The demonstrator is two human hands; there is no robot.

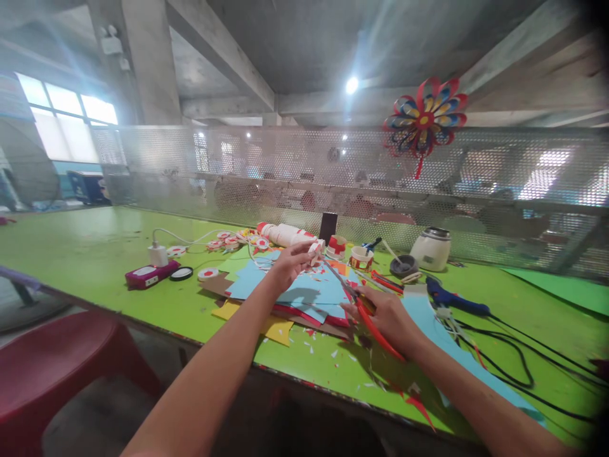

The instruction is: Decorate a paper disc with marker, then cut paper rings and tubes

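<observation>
Green bench [95,254], littered with blue paper sheets [309,292]. Right hand [387,317] grips red-handled scissors [361,308], blades angled up-left toward a small red-and-white paper piece [314,249], pinched in the left hand [290,261] just beyond the tips.

1. The scene is bright, with daylight coming from the windows [66,117] at the far left.
2. A ceiling lamp [351,85] gives a small glare with pale streaks around it.
3. The hands cast soft shadows on the blue paper [304,293].
4. The edges are bent and stretched, and the right corners are dark.
5. The background behind the mesh fence [285,165] is hazy.
</observation>
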